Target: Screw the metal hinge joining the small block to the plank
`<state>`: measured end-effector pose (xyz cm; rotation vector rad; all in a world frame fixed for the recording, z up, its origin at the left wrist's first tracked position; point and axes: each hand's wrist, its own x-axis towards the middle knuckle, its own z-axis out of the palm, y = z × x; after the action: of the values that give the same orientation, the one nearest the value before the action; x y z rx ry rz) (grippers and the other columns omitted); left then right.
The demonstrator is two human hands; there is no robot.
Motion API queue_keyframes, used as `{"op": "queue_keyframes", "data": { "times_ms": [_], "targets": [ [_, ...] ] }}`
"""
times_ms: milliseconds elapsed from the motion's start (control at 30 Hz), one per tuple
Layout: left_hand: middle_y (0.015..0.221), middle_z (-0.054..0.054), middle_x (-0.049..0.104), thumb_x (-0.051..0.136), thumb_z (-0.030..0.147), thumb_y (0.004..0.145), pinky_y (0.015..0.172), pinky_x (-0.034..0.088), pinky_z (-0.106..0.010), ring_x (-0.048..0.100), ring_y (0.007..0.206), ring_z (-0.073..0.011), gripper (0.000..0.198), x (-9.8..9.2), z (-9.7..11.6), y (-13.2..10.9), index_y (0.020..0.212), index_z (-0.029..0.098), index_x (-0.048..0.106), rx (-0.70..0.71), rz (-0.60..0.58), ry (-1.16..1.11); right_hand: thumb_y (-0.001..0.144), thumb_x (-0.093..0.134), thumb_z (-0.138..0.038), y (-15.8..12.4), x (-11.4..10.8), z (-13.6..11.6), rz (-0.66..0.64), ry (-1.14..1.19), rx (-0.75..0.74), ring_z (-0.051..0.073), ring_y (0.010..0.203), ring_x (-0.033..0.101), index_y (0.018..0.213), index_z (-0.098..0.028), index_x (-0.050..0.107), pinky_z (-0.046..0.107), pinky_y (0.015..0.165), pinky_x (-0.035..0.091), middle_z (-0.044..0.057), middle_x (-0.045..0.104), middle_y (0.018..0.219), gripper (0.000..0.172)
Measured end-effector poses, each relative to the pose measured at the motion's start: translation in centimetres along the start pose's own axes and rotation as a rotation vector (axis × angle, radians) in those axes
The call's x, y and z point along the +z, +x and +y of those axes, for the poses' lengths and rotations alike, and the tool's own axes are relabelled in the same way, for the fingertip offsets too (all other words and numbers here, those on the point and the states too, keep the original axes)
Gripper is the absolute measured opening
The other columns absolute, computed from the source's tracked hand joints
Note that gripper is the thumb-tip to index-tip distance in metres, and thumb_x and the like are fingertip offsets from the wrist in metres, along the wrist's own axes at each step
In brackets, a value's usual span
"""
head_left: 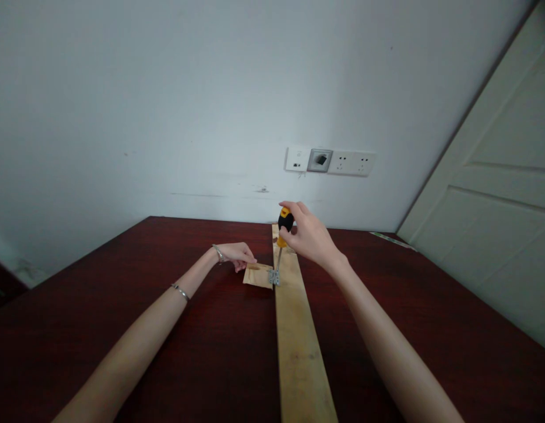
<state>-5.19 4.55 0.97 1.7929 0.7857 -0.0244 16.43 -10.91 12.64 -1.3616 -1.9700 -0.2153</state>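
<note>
My right hand is closed around the yellow and black handle of a screwdriver. The screwdriver's shaft points down, its tip at a small metal hinge. One leaf of the hinge lies on a long wooden plank, the other on a small thin wooden board beside the plank's left edge. My left hand, with bracelets on wrist and forearm, pinches the far left edge of the small board. Some of its fingers are hidden beneath the hand. Any screw under the screwdriver tip is too small to make out.
The dark red wooden table reaches back to a white wall. Power sockets sit on the wall above the table. A flat, narrow strip lies at the back right, near a white panelled door.
</note>
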Motion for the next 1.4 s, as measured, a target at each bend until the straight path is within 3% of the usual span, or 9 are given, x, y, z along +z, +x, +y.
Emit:
{"op": "queue_keyframes", "data": {
  "times_ms": [133,367,533,700,933,1267,1333,1400],
  "targets": [
    [0.056,-0.002,0.059,0.073,0.054,0.069,0.049,0.046,-0.024,0.051,0.046,-0.0090,0.043,0.0,0.1,0.0,0.068,0.011,0.064,-0.008,0.004,0.003,0.085,0.056,-0.039,0.0,0.0,0.1,-0.012,0.000,0.015,0.017,0.071,0.058,0.127,-0.024,0.049,0.034,0.069,0.050,0.010,0.052,0.110,0.045],
    [0.055,-0.001,0.058,0.073,0.053,0.069,0.050,0.046,-0.024,0.052,0.046,-0.0094,0.043,-0.1,-0.2,0.1,0.068,0.011,0.064,-0.007,0.006,0.000,0.083,0.053,-0.026,0.0,0.2,0.0,-0.006,-0.008,0.009,0.017,0.072,0.058,0.132,-0.022,0.044,0.036,0.071,0.050,0.010,0.052,0.108,0.050],
    [0.055,-0.002,0.058,0.073,0.052,0.070,0.048,0.045,-0.023,0.053,0.047,-0.0100,0.041,-0.2,-0.3,0.2,0.067,0.012,0.064,-0.012,-0.008,-0.012,0.086,0.055,-0.036,0.1,0.4,0.1,0.033,0.019,0.014,0.015,0.070,0.057,0.120,-0.023,0.055,0.036,0.071,0.052,0.009,0.049,0.110,0.036],
    [0.055,-0.002,0.059,0.072,0.051,0.070,0.047,0.043,-0.021,0.052,0.046,-0.0093,0.041,-0.1,-0.1,0.1,0.069,0.011,0.065,-0.009,-0.011,-0.007,0.085,0.059,-0.029,0.3,0.7,0.8,0.060,0.117,-0.013,0.020,0.082,0.060,0.123,-0.022,0.054,0.039,0.079,0.053,0.009,0.053,0.105,0.039],
    [0.056,-0.001,0.059,0.072,0.053,0.070,0.050,0.047,-0.024,0.054,0.048,-0.0098,0.042,0.1,-0.1,0.3,0.071,0.012,0.065,-0.035,-0.003,0.009,0.080,0.058,-0.019,0.4,0.6,0.6,0.100,0.180,-0.033,0.026,0.097,0.060,0.126,-0.015,0.050,0.039,0.075,0.055,0.014,0.059,0.114,0.047],
    [0.056,-0.001,0.059,0.069,0.058,0.070,0.050,0.049,-0.024,0.056,0.049,-0.0110,0.046,-0.1,0.2,-0.1,0.072,0.013,0.062,-0.080,-0.016,0.106,0.077,0.060,-0.020,0.6,-0.2,1.2,0.224,0.200,-0.039,0.021,0.084,0.062,0.123,-0.017,0.053,0.038,0.072,0.055,0.012,0.062,0.113,0.046],
    [0.058,-0.001,0.060,0.067,0.057,0.071,0.048,0.048,-0.023,0.057,0.049,-0.0117,0.045,-0.4,0.6,-0.2,0.072,0.012,0.062,-0.084,0.011,0.159,0.077,0.060,-0.021,0.7,-0.5,1.4,0.255,0.198,-0.039,0.020,0.081,0.061,0.122,-0.017,0.054,0.038,0.072,0.054,0.012,0.062,0.112,0.045],
    [0.059,-0.002,0.060,0.065,0.051,0.074,0.048,0.046,-0.023,0.057,0.050,-0.0126,0.040,-0.5,1.3,-0.4,0.075,0.012,0.064,-0.069,0.130,0.230,0.077,0.061,-0.021,0.7,-0.9,1.7,0.290,0.190,-0.037,0.019,0.078,0.060,0.121,-0.017,0.054,0.038,0.072,0.054,0.011,0.063,0.110,0.045]
  ]
}}
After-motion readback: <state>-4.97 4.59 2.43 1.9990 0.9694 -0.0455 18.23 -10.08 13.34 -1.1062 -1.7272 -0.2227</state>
